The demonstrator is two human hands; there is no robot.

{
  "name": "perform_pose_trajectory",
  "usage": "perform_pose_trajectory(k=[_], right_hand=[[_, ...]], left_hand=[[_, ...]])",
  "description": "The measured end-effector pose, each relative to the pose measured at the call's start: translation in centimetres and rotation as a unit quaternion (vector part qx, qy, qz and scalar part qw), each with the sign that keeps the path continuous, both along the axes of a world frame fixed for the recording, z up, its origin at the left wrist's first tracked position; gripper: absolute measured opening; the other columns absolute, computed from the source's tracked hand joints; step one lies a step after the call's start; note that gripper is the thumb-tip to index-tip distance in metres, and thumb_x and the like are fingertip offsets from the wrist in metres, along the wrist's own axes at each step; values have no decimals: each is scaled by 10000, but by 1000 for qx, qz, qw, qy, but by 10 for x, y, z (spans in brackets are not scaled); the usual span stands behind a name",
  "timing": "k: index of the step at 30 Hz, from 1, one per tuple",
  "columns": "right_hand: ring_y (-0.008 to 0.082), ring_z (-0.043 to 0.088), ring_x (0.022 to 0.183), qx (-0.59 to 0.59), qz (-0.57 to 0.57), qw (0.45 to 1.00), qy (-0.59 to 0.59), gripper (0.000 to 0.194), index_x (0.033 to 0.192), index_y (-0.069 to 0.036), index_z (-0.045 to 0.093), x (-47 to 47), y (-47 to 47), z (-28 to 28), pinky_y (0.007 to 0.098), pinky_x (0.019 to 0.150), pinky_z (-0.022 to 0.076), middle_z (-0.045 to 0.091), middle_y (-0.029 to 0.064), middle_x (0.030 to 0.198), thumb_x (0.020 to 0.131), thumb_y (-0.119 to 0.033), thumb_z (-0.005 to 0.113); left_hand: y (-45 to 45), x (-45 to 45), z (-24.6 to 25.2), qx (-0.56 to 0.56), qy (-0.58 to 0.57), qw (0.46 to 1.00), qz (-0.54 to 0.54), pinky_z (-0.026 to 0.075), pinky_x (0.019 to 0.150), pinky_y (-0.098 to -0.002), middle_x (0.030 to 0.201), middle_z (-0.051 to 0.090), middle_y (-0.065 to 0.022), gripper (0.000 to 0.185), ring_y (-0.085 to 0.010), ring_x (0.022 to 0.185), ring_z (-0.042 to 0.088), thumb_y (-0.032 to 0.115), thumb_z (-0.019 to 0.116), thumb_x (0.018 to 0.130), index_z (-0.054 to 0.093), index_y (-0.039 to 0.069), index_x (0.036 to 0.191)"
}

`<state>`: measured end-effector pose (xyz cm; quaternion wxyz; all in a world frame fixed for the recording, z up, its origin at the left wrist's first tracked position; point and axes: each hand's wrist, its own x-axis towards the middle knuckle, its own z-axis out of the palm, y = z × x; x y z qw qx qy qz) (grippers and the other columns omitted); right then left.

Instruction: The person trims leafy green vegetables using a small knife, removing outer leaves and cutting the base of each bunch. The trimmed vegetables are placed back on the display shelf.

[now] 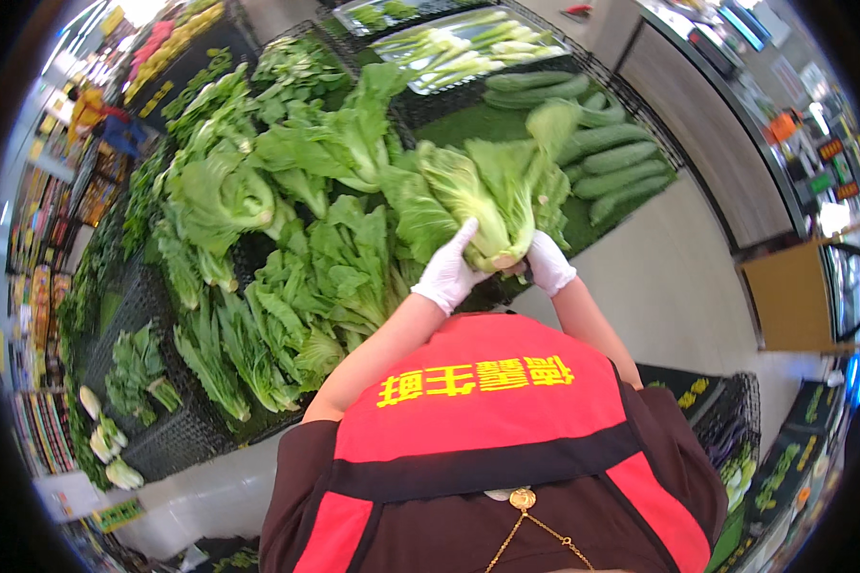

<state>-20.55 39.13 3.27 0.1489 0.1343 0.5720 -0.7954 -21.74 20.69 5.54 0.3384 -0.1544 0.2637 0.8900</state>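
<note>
A head of leafy green mustard or similar cabbage (pixel 491 204) is held between my two white-gloved hands, its cut stem end towards me. My left hand (pixel 453 268) grips its base from the left side, thumb over the pale ribs. On the right side of the base is my right hand (pixel 547 263), its fingers partly hidden under the leaves. Left of the held head lie more leafy greens (pixel 351 261) and a broad-leaved head (pixel 226 193). Beyond it to the right, long green gourds (pixel 613 157) rest on green matting.
A clear tray of pale-stemmed vegetables (pixel 466 46) stands at the back of the display. Black mesh dividers (pixel 179 444) edge the bins. A wood-panelled counter (pixel 709 129) is on the right, a cardboard box (pixel 788 297) below it. A person (pixel 89 114) is far left.
</note>
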Motion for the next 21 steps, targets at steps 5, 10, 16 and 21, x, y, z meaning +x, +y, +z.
perform_pose_trajectory(k=[5,10,16,21], right_hand=[[115,577,578,93,77,991,-53,318,1111,-68,633,2,6,-10,242,464,417,678,37,881,962,-327,524],[116,640,708,89,44,995,1,369,1162,-52,643,10,5,-13,266,599,528,687,35,945,906,-315,600],[131,626,676,75,4,992,99,321,1136,-13,613,7,-4,15,266,613,510,676,57,903,977,-267,498],[151,569,509,79,-37,996,25,382,1107,9,591,8,-13,56,258,498,466,693,134,860,1017,-306,395]], left_hand=[[2,-5,-31,107,-130,986,2,440,1019,-506,1389,515,-82,575,-298,1270,486,399,646,923,445,140,1394],[-4,-2,-31,81,14,996,-23,383,1087,-498,1422,481,-85,593,-280,1318,440,361,631,937,410,107,1425],[-7,-4,-22,120,81,989,-8,312,1159,-470,1485,414,-110,579,-279,1363,399,379,501,997,356,56,1455],[-20,-10,-13,247,3,966,72,422,1085,-466,1413,496,-145,519,-335,1311,465,365,547,972,441,116,1415]])
